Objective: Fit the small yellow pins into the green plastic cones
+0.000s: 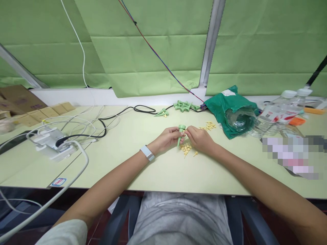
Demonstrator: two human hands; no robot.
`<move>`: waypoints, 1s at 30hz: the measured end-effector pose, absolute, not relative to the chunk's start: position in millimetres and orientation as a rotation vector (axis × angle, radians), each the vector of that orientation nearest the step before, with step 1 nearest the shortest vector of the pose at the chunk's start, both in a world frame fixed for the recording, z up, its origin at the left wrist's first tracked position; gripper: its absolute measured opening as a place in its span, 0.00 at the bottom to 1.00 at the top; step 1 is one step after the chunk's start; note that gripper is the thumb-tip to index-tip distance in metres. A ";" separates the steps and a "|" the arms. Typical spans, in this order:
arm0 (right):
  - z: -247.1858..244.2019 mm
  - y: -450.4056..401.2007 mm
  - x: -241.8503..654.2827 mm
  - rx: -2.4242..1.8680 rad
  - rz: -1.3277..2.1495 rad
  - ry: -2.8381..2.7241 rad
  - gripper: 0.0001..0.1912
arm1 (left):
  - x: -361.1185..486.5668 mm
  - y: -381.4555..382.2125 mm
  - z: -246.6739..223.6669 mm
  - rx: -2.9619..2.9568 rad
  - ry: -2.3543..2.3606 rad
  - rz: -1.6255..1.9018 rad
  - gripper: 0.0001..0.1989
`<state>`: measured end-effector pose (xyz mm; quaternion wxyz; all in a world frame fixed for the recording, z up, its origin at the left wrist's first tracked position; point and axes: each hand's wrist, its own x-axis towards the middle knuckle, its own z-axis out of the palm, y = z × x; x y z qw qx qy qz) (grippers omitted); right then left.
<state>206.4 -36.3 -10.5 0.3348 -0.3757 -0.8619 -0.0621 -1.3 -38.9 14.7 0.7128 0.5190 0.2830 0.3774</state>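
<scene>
A green plastic watering spike (pixel 182 127), wide at the top and pointed at the bottom, stands nearly upright in the fingers of my left hand (pixel 168 139). My right hand (pixel 200 139) pinches a small yellow valve piece (pixel 185 132) against the spike's side; the fingertips hide most of it. Just below the hands lies a pile of similar yellow valve pieces (pixel 186 148). Another scatter of yellow pieces (pixel 209 126) is beyond my right hand. Farther back are a heap of green spikes (pixel 184 106) and a smaller group of spikes (pixel 161 112) with a yellow piece beside it.
A torn green bag (pixel 231 114) stands at the right, beside plastic bottles (pixel 278 110). On the left, a white power strip (pixel 51 143) sits among tangled cables. Cardboard boxes (pixel 22 98) are at the back left. The table's front edge (pixel 163 192) runs near my body.
</scene>
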 end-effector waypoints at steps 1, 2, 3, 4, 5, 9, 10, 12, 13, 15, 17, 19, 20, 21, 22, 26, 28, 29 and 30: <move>-9.9 -38.1 204.7 -0.982 -0.111 -2.233 0.19 | -1.1 -39.6 15.0 1.183 0.622 0.852 0.14; -9.2 -39.9 203.0 -0.981 -0.054 -2.217 0.18 | -1.0 -40.1 15.1 1.212 0.619 0.868 0.14; -8.4 -41.6 201.3 -0.979 0.011 -2.198 0.18 | -0.8 -40.4 15.1 1.239 0.623 0.886 0.15; -7.6 -43.0 199.8 -0.977 0.083 -2.175 0.18 | -0.7 -40.5 15.1 1.268 0.636 0.906 0.15; -6.9 -44.3 198.3 -0.974 0.161 -2.146 0.17 | -0.6 -40.4 14.9 1.304 0.654 0.928 0.15; -7.2 -47.7 191.6 -0.994 0.487 -1.977 0.19 | -1.0 -39.8 15.5 1.480 0.707 1.000 0.13; -8.2 -48.0 189.6 -1.001 0.570 -1.923 0.20 | -1.1 -40.0 16.0 1.511 0.714 1.010 0.13; -10.7 -47.6 185.6 -0.992 0.776 -1.797 0.23 | -1.3 -40.4 16.9 1.550 0.731 1.026 0.13; -11.9 -46.9 183.7 -0.973 0.905 -1.721 0.24 | -1.4 -40.5 17.1 1.563 0.741 1.033 0.14; -13.3 -44.5 181.0 -0.923 1.189 -1.558 0.26 | -1.7 -40.2 16.1 1.587 0.758 1.042 0.15; -12.7 -41.5 180.1 -0.897 1.428 -1.420 0.27 | -2.2 -39.3 13.6 1.622 0.772 1.046 0.16; -10.7 -39.1 180.9 -0.900 1.569 -1.342 0.27 | -2.6 -38.3 10.8 1.664 0.785 1.056 0.17; -9.6 -38.5 181.7 -0.907 1.605 -1.327 0.27 | -2.8 -37.9 9.8 1.683 0.792 1.067 0.17; -8.5 -38.4 182.4 -0.915 1.622 -1.328 0.27 | -2.8 -37.8 9.4 1.697 0.801 1.081 0.17; -7.5 -38.8 183.2 -0.926 1.620 -1.347 0.26 | -2.7 -37.8 9.4 1.701 0.808 1.091 0.17; -5.5 -45.5 186.7 -1.001 1.184 -1.652 0.23 | -2.2 -38.8 13.9 1.620 0.807 1.085 0.16; -5.3 -49.2 189.6 -0.994 0.728 -1.891 0.19 | -2.4 -39.1 16.3 1.580 0.764 1.067 0.14; -5.5 -50.5 191.3 -0.982 0.520 -1.981 0.17 | -2.6 -39.0 17.1 1.569 0.738 1.058 0.12; -5.7 -51.3 192.9 -0.971 0.358 -2.043 0.15 | -2.8 -38.8 17.5 1.558 0.711 1.049 0.11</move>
